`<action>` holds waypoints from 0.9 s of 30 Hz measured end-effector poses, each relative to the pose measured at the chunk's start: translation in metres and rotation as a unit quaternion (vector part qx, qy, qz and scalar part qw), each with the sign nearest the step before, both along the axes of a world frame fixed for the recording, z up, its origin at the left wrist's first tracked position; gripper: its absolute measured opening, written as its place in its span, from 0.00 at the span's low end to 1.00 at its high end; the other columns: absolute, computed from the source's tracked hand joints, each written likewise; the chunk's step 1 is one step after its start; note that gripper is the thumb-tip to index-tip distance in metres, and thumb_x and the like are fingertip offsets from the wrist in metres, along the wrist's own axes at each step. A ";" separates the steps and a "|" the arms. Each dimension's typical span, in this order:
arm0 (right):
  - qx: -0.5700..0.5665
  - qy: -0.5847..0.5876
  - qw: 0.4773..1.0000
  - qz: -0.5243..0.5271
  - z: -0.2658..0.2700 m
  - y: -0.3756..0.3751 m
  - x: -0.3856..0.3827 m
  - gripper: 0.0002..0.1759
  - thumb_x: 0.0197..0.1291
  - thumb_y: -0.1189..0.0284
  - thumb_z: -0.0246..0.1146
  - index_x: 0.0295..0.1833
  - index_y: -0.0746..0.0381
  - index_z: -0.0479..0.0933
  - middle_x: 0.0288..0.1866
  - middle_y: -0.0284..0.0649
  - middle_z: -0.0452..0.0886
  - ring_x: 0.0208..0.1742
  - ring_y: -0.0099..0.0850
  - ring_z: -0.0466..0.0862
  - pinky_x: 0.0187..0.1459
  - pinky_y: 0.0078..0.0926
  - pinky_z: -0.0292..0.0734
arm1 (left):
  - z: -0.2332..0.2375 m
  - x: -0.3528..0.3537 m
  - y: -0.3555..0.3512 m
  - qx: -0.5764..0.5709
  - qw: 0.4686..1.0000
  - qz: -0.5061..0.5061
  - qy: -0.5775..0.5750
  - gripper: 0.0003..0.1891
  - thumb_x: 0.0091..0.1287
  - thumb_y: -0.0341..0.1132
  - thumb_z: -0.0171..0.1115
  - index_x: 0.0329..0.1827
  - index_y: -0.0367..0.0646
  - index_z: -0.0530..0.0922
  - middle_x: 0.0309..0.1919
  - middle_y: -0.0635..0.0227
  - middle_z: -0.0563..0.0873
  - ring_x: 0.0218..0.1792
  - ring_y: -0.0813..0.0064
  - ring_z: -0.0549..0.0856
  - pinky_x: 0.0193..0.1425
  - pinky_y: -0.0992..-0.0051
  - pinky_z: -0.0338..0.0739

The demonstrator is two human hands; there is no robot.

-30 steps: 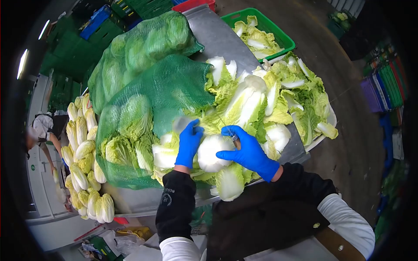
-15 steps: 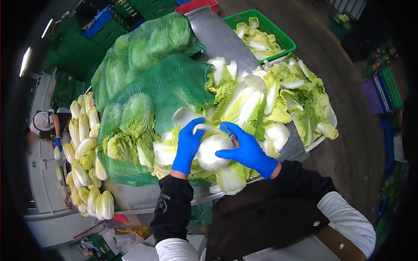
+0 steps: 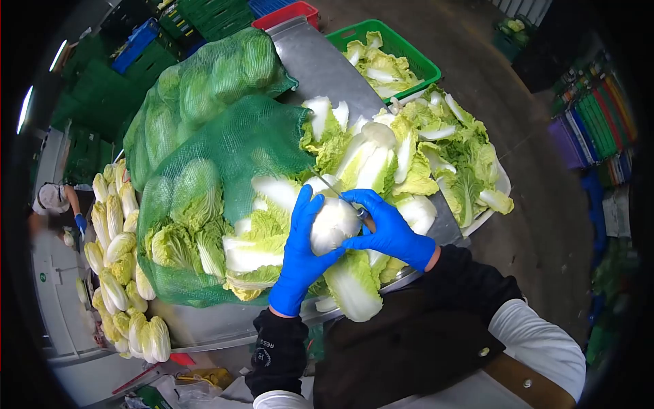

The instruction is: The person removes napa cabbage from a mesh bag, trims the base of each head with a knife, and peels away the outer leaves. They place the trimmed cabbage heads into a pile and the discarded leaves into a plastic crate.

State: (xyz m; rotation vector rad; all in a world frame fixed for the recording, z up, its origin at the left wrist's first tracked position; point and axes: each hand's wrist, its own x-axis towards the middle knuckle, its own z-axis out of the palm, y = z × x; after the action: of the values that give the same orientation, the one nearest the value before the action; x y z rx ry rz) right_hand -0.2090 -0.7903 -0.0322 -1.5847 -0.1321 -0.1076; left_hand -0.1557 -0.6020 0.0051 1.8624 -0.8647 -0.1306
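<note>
My blue-gloved left hand (image 3: pixel 298 255) cups the left and lower side of a Chinese cabbage (image 3: pixel 334 226), whose pale base faces me. In my right hand (image 3: pixel 394 237), also gloved, is a knife (image 3: pixel 330 186). Its thin blade points up and left, past the top of the cabbage, and my fingers cover most of the handle. The right thumb rests close against the cabbage. Loose leaves surround both hands, among them a broad white-ribbed leaf (image 3: pixel 352 286) just below. Another whole Chinese cabbage (image 3: pixel 371 158) lies beyond my right hand.
Green net sacks (image 3: pixel 197 102) of cabbages fill the left of the metal table (image 3: pixel 320 61). Trimmed cabbages (image 3: pixel 122 273) are piled farther left, near a co-worker (image 3: pixel 58 198). Leaves heap in a white container (image 3: pixel 504 180) at right and a green crate (image 3: pixel 426 68) behind.
My left hand has gone from a leaf at the cabbage's top to cupping its left side. The knife blade now shows above the cabbage. The whole view has shifted slightly.
</note>
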 end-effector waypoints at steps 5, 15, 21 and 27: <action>-0.156 0.004 0.987 -0.045 0.015 0.000 0.007 0.39 0.38 0.58 0.78 0.55 0.61 0.70 0.49 0.39 0.72 0.46 0.33 0.78 0.48 0.29 0.74 | -0.005 -0.003 -0.003 0.010 0.999 0.041 -0.032 0.43 0.47 0.28 0.73 0.68 0.45 0.61 0.71 0.51 0.58 0.69 0.52 0.62 0.70 0.61 0.61; 0.073 0.048 0.967 -0.241 -0.025 -0.027 0.005 0.30 0.45 0.71 0.75 0.53 0.65 0.70 0.43 0.34 0.76 0.40 0.19 0.75 0.44 0.22 0.76 | -0.002 0.012 0.043 -0.194 0.943 0.199 0.181 0.53 0.38 0.36 0.78 0.70 0.39 0.58 0.66 0.56 0.67 0.65 0.61 0.69 0.69 0.62 0.63; -0.154 -0.025 0.965 -0.211 0.019 -0.049 0.016 0.43 0.43 0.68 0.77 0.65 0.65 0.65 0.63 0.43 0.71 0.49 0.27 0.78 0.52 0.22 0.73 | 0.024 0.004 0.084 -0.407 0.822 0.312 0.248 0.41 0.58 0.49 0.61 0.72 0.40 0.56 0.68 0.57 0.65 0.65 0.59 0.69 0.69 0.59 0.64; 0.191 -0.037 0.979 0.053 0.070 0.032 0.008 0.50 0.44 0.73 0.75 0.72 0.64 0.55 0.72 0.40 0.60 0.65 0.26 0.68 0.63 0.25 0.67 | 0.050 -0.010 0.058 -0.452 0.826 0.237 0.241 0.36 0.68 0.53 0.49 0.73 0.42 0.53 0.71 0.56 0.59 0.69 0.60 0.63 0.73 0.59 0.58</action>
State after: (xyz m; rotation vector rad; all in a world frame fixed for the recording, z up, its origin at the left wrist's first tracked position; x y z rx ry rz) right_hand -0.2014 -0.7582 0.0381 -1.1874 -0.2389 -0.1030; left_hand -0.1662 -0.5444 0.0549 1.0009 -0.0299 0.1110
